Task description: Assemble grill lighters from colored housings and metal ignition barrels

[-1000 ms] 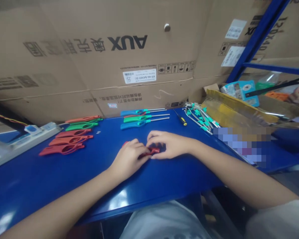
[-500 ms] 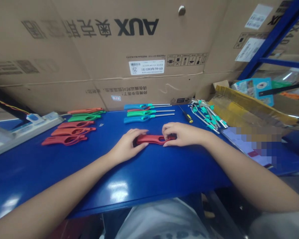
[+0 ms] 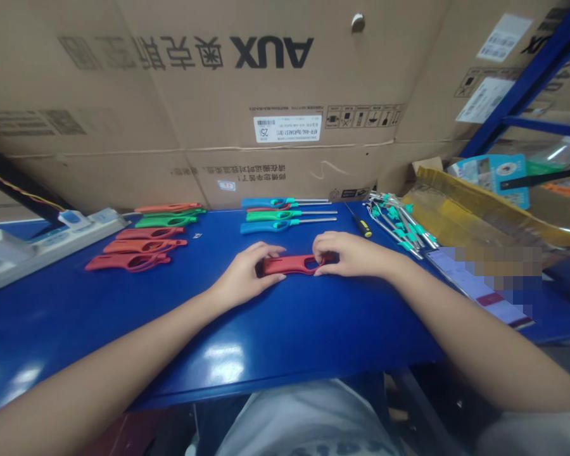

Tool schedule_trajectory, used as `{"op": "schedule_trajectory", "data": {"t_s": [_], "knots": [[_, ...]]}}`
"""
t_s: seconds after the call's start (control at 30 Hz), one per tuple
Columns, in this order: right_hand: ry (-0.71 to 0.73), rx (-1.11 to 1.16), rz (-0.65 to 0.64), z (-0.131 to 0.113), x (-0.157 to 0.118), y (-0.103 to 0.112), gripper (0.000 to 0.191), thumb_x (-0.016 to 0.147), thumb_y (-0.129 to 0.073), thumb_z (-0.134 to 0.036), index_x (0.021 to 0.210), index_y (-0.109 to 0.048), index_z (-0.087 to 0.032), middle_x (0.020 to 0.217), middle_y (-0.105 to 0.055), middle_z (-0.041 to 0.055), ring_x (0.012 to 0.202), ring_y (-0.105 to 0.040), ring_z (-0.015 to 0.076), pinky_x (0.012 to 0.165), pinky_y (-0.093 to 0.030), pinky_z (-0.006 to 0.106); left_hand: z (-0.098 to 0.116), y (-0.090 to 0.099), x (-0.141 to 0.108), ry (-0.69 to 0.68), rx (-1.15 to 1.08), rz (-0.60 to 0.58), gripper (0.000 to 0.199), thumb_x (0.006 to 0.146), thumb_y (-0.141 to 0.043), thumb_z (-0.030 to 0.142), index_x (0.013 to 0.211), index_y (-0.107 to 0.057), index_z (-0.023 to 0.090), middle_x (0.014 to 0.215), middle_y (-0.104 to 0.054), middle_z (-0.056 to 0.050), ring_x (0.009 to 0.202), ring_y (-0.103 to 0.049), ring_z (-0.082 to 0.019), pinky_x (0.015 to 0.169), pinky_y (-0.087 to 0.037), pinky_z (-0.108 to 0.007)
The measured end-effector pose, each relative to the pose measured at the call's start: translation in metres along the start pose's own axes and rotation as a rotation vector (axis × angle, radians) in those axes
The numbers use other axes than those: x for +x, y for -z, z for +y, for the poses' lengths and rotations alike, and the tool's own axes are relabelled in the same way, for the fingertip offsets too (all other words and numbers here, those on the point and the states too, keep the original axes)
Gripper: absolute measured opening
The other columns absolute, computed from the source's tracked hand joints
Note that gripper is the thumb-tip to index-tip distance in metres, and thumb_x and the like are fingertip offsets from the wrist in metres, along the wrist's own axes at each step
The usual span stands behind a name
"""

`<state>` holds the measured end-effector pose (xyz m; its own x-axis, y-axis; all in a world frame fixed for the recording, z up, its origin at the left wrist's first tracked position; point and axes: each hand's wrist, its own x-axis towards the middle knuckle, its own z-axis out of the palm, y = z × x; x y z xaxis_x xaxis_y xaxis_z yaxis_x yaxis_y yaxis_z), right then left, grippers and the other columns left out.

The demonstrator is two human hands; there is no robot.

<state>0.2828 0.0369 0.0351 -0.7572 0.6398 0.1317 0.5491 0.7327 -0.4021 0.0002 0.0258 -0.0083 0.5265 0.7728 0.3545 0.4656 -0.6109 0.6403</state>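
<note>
A red lighter handle (image 3: 289, 265) lies crosswise on the blue table (image 3: 285, 342), held between both hands. My left hand (image 3: 249, 272) is closed around its left end, thumb on the near side and fingers on the far side. At the other end, my right hand (image 3: 344, 254) pinches the part beside the trigger opening; its fingertips partly cover that end. No metal tube shows on this handle. Beyond it lie several lighters with blue and green handles (image 3: 268, 226) and metal tubes, pointing right.
Several red, orange and green handles (image 3: 145, 246) lie at the left, near a white power strip (image 3: 52, 244). To the right are a screwdriver (image 3: 362, 226), a pile of metal tubes with teal parts (image 3: 399, 221) and a phone (image 3: 475, 285). A large cardboard box (image 3: 171, 114) stands behind.
The camera view has shifted slightly, so the surroundings appear a little farther right. Both hands keep their hold on the red handle, which has hardly moved.
</note>
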Motion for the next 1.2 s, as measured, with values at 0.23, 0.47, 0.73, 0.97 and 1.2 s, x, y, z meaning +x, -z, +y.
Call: {"op": "schedule_trajectory", "data": {"t_s": [0.23,0.47,0.73,0.97,1.2], "knots": [[-0.013,-0.056,-0.028,-0.004,0.000,0.001,0.021,0.089,-0.073,-0.034,0.084,-0.061,-0.018,0.090,-0.062,0.0036,0.087,-0.054,0.0189,0.077,-0.042,0.031,0.002,0.000,0.000,-0.057,0.050,-0.012,0.042,0.087,-0.076,0.033,0.126,-0.066,0.020,0.115,-0.066,-0.008,0.105,-0.065,-0.022,0.097,-0.052,-0.039],[-0.038,-0.086,-0.041,-0.006,-0.003,0.006,0.021,0.087,-0.075,-0.035,0.083,-0.062,-0.019,0.090,-0.064,0.0035,0.089,-0.055,0.0199,0.077,-0.043,0.031,0.008,0.001,-0.002,-0.034,0.066,-0.042,0.034,0.089,-0.072,0.038,0.118,-0.071,0.020,0.109,-0.068,-0.007,0.097,-0.067,-0.021,0.089,-0.055,-0.036],[0.055,-0.059,0.229,-0.005,-0.004,0.007,0.017,0.095,-0.065,-0.034,0.087,-0.070,-0.020,0.106,-0.068,0.0074,0.098,-0.063,0.0207,0.087,-0.049,0.034,0.006,0.001,-0.001,-0.038,0.097,-0.041,0.035,0.090,-0.070,0.035,0.120,-0.067,0.018,0.114,-0.071,-0.008,0.103,-0.067,-0.023,0.094,-0.053,-0.038],[-0.107,-0.339,0.485,-0.007,-0.008,0.013,0.025,0.098,-0.059,-0.034,0.080,-0.070,-0.020,0.091,-0.070,0.0043,0.083,-0.063,0.0186,0.067,-0.043,0.030,0.006,0.000,-0.002,-0.019,0.059,-0.002,0.029,0.088,-0.066,0.025,0.116,-0.069,0.017,0.111,-0.072,-0.009,0.099,-0.069,-0.022,0.088,-0.055,-0.036],[-0.193,-0.265,0.480,-0.004,-0.009,0.018,0.029,0.096,-0.056,-0.034,0.073,-0.064,-0.018,0.085,-0.065,0.0056,0.073,-0.056,0.0170,0.067,-0.040,0.031,0.009,0.003,-0.001,-0.051,0.065,-0.011,0.021,0.087,-0.063,0.021,0.106,-0.073,0.018,0.101,-0.072,-0.007,0.091,-0.069,-0.020,0.080,-0.054,-0.032]]}}
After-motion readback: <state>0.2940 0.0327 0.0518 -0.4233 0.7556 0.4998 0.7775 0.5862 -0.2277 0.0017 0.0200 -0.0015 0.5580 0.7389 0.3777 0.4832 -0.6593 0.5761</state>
